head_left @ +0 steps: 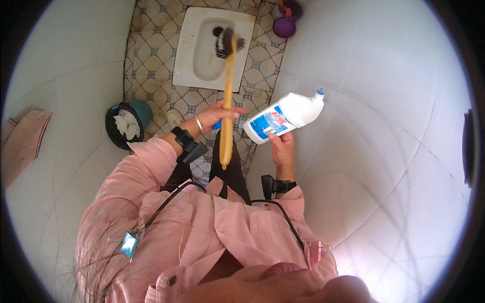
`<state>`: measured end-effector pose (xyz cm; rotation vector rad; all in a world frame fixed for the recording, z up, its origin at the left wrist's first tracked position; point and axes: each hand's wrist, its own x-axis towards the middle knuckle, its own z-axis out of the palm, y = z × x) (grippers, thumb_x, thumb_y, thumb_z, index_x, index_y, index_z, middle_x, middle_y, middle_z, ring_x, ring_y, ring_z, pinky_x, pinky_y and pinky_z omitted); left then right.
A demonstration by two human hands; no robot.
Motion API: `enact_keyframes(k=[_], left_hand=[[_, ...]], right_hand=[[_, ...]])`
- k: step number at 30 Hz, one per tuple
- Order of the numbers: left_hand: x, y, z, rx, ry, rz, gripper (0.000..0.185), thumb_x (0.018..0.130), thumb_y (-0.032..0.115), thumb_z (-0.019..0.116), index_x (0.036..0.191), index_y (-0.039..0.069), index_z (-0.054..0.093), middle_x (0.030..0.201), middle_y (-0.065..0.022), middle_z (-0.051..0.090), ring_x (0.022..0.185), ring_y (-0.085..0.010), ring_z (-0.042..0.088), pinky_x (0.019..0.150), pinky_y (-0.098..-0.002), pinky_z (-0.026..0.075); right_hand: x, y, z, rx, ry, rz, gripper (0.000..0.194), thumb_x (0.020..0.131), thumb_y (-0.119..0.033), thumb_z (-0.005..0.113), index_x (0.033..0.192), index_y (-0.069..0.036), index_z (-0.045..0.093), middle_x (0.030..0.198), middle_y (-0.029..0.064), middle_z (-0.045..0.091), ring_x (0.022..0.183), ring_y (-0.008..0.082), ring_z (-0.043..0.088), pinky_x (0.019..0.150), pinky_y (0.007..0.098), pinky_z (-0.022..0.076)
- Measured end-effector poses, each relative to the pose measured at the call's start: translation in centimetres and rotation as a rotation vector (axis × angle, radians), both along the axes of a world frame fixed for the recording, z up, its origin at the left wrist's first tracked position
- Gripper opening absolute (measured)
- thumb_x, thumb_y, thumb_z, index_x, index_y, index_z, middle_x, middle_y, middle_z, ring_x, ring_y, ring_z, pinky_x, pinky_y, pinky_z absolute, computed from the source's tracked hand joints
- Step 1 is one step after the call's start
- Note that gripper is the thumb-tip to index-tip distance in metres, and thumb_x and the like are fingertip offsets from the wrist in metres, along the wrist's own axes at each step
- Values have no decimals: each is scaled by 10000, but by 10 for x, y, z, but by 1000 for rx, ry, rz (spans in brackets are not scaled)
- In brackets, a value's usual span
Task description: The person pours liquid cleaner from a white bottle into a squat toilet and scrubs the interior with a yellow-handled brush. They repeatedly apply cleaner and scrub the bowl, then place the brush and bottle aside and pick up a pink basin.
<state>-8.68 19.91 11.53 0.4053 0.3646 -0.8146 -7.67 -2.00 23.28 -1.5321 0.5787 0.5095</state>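
Note:
A toilet brush with a long yellow handle (228,83) and dark bristles is in my left hand (216,116). Its bristle head reaches over a white ceramic squat toilet (182,68); contact with the bowl cannot be told. Something small and blue, perhaps a cap, shows beside the left palm. My right hand (283,148) grips the lower part of a white plastic cleaner bottle (299,108) with a blue and red printed label. The bottle is tilted, its angled neck and blue tip pointing up and right, away from the toilet.
At the left wall stands a dark waste bin (110,130) holding crumpled white paper, with a teal bucket (143,113) against it. A purple round object (284,27) lies by the right wall near the toilet. Pink cloth (28,140) hangs at the left. Pale walls rise closely on both sides.

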Motion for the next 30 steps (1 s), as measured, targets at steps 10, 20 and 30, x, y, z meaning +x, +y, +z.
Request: enact_keyframes(k=[10, 20, 30], left_hand=[[40, -20, 59, 154, -256, -170, 427, 709, 221, 749, 1021, 21, 538, 935, -28, 583, 827, -96, 539, 737, -234, 449], [43, -20, 60, 264, -371, -343, 477, 642, 334, 778, 945, 23, 580, 778, -31, 594, 614, -106, 531, 509, -235, 418], [1, 58, 7, 148, -226, -322, 299, 787, 283, 618, 898, 6, 642, 828, -43, 652, 712, -107, 549, 621, -226, 422]], right_hand=[[20, 39, 41, -15, -50, 50, 520, 690, 0, 698, 1152, -19, 460, 1049, 75, 584, 931, 168, 573, 826, 301, 458], [31, 43, 58, -139, 41, 109, 409, 671, -69, 747, 1031, 4, 566, 931, 82, 625, 800, 159, 603, 717, 279, 484], [28, 1, 35, -697, -24, 242, 399, 636, -189, 770, 931, 3, 583, 877, 110, 645, 747, 190, 628, 670, 313, 493]])
